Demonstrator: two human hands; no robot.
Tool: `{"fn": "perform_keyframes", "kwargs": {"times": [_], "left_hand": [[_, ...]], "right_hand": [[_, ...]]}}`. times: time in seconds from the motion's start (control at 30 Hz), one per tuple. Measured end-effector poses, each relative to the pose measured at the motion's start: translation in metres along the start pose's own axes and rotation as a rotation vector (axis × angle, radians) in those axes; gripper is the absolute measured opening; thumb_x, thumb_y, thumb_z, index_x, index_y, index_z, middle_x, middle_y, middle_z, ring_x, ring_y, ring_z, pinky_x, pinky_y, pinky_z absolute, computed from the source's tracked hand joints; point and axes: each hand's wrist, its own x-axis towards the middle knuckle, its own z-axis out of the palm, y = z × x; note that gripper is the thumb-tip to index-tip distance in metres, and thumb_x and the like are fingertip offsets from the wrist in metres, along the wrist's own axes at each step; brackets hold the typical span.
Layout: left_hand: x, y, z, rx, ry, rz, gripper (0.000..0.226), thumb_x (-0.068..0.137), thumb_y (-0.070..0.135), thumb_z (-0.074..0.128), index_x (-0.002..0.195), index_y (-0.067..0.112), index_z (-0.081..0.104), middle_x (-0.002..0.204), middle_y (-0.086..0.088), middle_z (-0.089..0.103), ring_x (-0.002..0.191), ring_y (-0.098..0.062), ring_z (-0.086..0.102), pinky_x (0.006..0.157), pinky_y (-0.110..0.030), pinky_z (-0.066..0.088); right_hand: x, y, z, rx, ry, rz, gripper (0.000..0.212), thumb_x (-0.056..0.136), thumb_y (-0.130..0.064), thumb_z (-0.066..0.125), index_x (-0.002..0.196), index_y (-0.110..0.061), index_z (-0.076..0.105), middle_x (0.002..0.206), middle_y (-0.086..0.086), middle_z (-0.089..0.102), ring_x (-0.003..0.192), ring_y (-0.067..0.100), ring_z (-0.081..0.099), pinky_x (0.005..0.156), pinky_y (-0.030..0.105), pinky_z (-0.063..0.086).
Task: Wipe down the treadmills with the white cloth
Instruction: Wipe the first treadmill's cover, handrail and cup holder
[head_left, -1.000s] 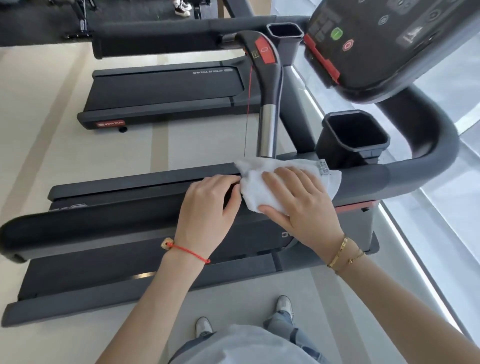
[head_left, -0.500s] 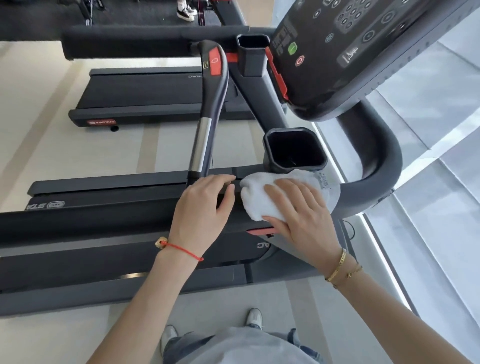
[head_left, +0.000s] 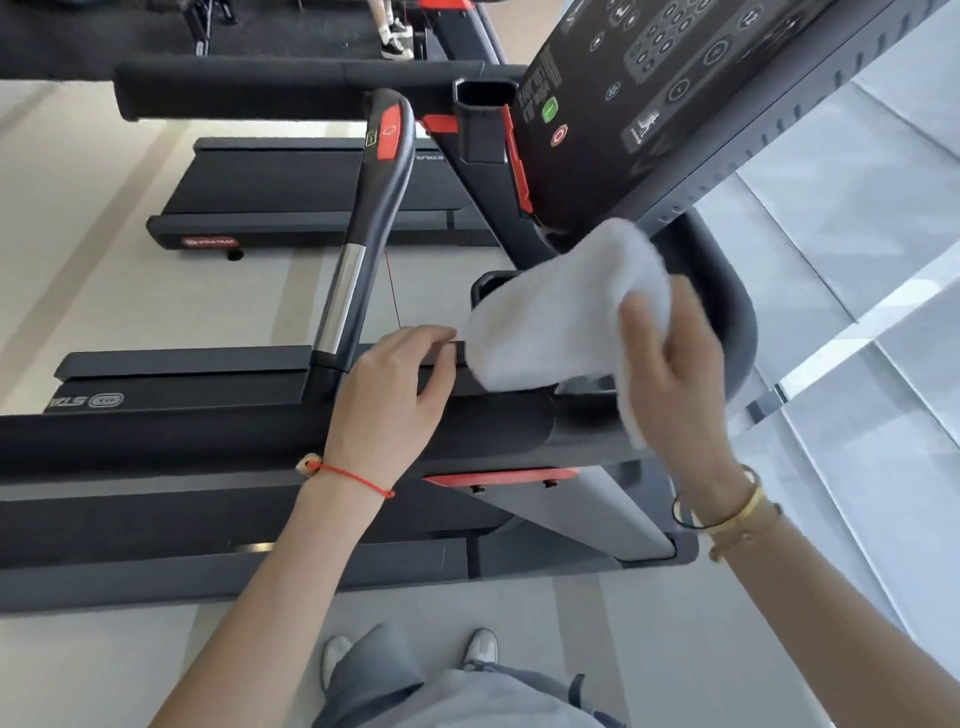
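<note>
The near treadmill's dark side handrail (head_left: 156, 436) runs across the middle of the view. My left hand (head_left: 395, 395) rests on it with relaxed fingers, just left of the white cloth (head_left: 561, 312). My right hand (head_left: 670, 374) holds the cloth from its right side, lifted off the rail and up in front of the cup holder, which it mostly hides. The black console (head_left: 675, 104) with round buttons tilts above the cloth.
A centre grip bar (head_left: 358, 234) with a red pad and chrome section stands left of the cloth. A second treadmill (head_left: 291, 192) lies beyond. A glass wall and light ledge (head_left: 857, 312) run along the right. Another person's shoes (head_left: 395, 39) show at the top.
My right hand has lifted the cloth off the handrail and raised it toward the console. My left hand has stayed on the rail. The view has shifted right.
</note>
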Motion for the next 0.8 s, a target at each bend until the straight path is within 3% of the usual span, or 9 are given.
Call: {"fn": "perform_keyframes", "kwargs": {"times": [0.1,0.2,0.33,0.47,0.67,0.8], "left_hand": [[0.012,0.002,0.0,0.008,0.003,-0.014,0.027,0.1,0.022,0.05,0.12,0.014,0.067,0.108,0.002,0.07,0.102,-0.013,0.064,0.093,-0.032,0.053],[0.023,0.003,0.001,0.024,-0.014,-0.018,0.027,0.1,0.022,0.05,0.12,0.015,0.066,0.11,0.002,0.069,0.103,-0.014,0.064,0.092,-0.034,0.054],[0.033,0.0,0.006,0.036,-0.06,-0.018,0.029,0.1,0.024,0.048,0.122,0.016,0.065,0.115,0.002,0.068,0.106,-0.015,0.064,0.09,-0.033,0.054],[0.043,-0.006,0.011,0.054,-0.112,-0.007,0.032,0.101,0.027,0.047,0.126,0.014,0.062,0.121,0.0,0.066,0.111,-0.017,0.062,0.089,-0.03,0.051],[0.062,-0.015,0.015,0.063,-0.168,-0.005,0.038,0.101,0.032,0.046,0.135,0.017,0.055,0.132,0.001,0.061,0.119,-0.016,0.058,0.094,-0.031,0.048],[0.07,-0.02,0.018,0.069,-0.195,0.008,0.041,0.1,0.033,0.047,0.137,0.017,0.053,0.134,0.001,0.059,0.119,-0.017,0.058,0.095,-0.03,0.047]], "right_hand": [[0.031,-0.006,-0.02,0.01,0.199,-0.001,0.026,0.102,-0.039,0.043,0.077,-0.033,0.037,0.063,-0.021,0.039,0.059,-0.002,0.037,0.056,0.011,0.03],[0.041,-0.002,-0.025,-0.168,0.239,-0.09,0.018,0.102,-0.043,0.041,0.092,-0.028,0.043,0.07,-0.017,0.047,0.062,0.004,0.043,0.056,0.017,0.031],[0.031,0.021,0.01,-0.5,-0.096,-0.067,0.035,0.101,-0.038,0.043,0.119,-0.009,0.048,0.098,0.009,0.054,0.086,0.03,0.05,0.071,0.037,0.036],[0.024,0.036,0.04,-0.712,-0.371,0.038,0.047,0.099,-0.043,0.043,0.137,-0.016,0.039,0.132,0.014,0.042,0.104,0.037,0.05,0.083,0.041,0.042],[0.042,0.044,0.039,-0.551,-0.465,0.178,0.054,0.097,-0.042,0.048,0.143,-0.022,0.028,0.137,0.012,0.042,0.101,0.034,0.056,0.074,0.031,0.037],[0.031,0.044,0.029,-0.56,-0.413,0.171,0.06,0.095,-0.041,0.052,0.145,-0.018,0.027,0.139,0.01,0.045,0.113,0.031,0.049,0.081,0.032,0.035]]}}
